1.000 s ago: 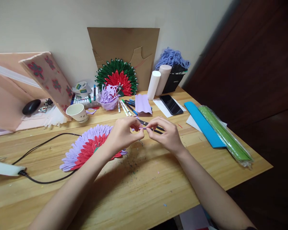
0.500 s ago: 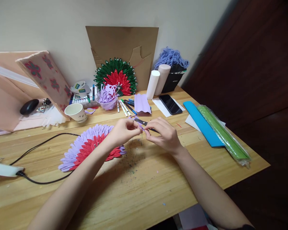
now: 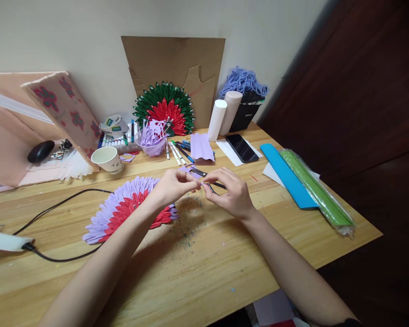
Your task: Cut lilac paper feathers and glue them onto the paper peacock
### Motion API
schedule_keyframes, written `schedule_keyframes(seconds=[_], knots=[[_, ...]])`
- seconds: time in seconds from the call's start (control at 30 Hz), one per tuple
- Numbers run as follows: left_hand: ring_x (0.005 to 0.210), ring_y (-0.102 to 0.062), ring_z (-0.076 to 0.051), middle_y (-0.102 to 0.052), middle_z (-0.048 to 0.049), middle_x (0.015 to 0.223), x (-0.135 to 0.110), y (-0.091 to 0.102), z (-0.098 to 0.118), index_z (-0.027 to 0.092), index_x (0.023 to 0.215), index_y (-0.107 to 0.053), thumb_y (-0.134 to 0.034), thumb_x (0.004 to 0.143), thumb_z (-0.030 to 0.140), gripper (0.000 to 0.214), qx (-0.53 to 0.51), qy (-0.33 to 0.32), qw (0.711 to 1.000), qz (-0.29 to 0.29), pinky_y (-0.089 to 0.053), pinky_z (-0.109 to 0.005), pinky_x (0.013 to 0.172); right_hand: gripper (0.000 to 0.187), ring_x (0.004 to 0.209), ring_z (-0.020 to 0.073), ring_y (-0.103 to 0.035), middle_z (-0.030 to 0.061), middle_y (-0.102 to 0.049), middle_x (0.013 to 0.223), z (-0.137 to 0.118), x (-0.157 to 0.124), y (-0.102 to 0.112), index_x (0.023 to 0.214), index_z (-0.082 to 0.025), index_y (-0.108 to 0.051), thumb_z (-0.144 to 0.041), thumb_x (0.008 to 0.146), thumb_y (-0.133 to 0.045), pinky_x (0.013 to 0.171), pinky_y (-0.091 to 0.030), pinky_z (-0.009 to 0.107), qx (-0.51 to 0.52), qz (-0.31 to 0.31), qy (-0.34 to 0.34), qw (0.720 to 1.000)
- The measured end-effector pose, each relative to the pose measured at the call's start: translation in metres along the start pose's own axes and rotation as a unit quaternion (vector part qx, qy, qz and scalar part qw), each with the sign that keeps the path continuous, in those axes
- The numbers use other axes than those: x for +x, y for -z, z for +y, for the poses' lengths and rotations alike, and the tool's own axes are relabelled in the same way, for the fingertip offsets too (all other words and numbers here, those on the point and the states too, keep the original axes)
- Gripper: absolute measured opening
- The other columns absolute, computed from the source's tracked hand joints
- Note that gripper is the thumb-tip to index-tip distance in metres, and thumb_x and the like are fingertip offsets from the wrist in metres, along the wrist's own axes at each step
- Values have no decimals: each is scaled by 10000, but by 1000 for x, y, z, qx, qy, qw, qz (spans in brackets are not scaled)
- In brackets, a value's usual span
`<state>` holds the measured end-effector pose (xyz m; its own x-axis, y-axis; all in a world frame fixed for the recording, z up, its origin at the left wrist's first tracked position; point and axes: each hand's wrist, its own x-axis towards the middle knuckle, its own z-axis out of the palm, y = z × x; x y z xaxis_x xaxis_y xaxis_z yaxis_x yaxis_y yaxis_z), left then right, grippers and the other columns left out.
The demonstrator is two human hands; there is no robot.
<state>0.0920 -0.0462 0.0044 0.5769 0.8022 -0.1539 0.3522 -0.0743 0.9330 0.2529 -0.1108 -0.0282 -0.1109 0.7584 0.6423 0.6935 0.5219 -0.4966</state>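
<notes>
My left hand (image 3: 177, 185) and my right hand (image 3: 230, 190) meet fingertip to fingertip above the table, both closed in a pinch. Between them is a tiny piece of purple paper (image 3: 201, 183), mostly covered by the fingers. Dark scissors (image 3: 200, 173) lie on the table just behind the hands, partly hidden by my right hand. Purple paper scraps (image 3: 188, 170) lie by the scissors. Under my left forearm spreads a fan of purple and red paper petals (image 3: 122, 213), partly covered by the arm.
A paper cup (image 3: 107, 160), a bowl of purple paper strips (image 3: 152, 143) and several markers (image 3: 177, 153) stand or lie behind the hands. A phone (image 3: 242, 148) is farther right, near a green roll in plastic (image 3: 315, 186). A black cable (image 3: 59, 260) crosses the left side.
The fingertips have shifted slightly around the purple paper, and more of the scissors shows beneath my right hand. The objects on the table stay where they were.
</notes>
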Motion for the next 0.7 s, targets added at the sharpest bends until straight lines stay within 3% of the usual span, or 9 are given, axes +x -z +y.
schedule_keyframes(seconds=[0.13,0.23,0.43,0.53,0.7], knots=[[610,-601,-109,-688,-38,693,-1,-3,-1,125,688,-669,-640,673,225,104,-29,-11,999,6,-466,-226,603,11,706,146,-578,15,-620,751,-1,0,-2,772,-198,-581,-193,770,-571,666,-488,290,90,-15,-109,990],[608,-591,-112,-679,-48,686,-2,-6,-3,114,688,-660,-644,656,201,94,-20,-35,999,17,-467,-228,590,35,687,130,-584,13,-619,738,2,0,-5,760,-177,-574,-211,763,-579,657,-491,269,179,-39,-182,966],[538,-540,-92,-639,-32,620,-3,-5,1,104,660,-646,-639,632,189,90,25,-47,997,59,-420,-197,500,108,577,108,-547,3,-606,658,12,3,-4,715,-155,-579,-257,724,-611,548,-456,237,234,-58,-252,937],[528,-545,-87,-648,-35,621,-3,-1,3,104,640,-638,-634,628,176,73,18,-30,996,82,-426,-196,510,91,592,113,-553,1,-597,660,14,3,0,709,-161,-575,-245,727,-604,568,-463,245,203,-41,-245,947],[513,-547,-92,-652,-23,595,-1,1,3,117,612,-642,-606,647,177,78,10,-31,996,78,-418,-195,489,105,741,146,-599,23,-637,825,3,4,4,873,-203,-591,-204,769,-576,700,-497,293,123,9,-127,984]])
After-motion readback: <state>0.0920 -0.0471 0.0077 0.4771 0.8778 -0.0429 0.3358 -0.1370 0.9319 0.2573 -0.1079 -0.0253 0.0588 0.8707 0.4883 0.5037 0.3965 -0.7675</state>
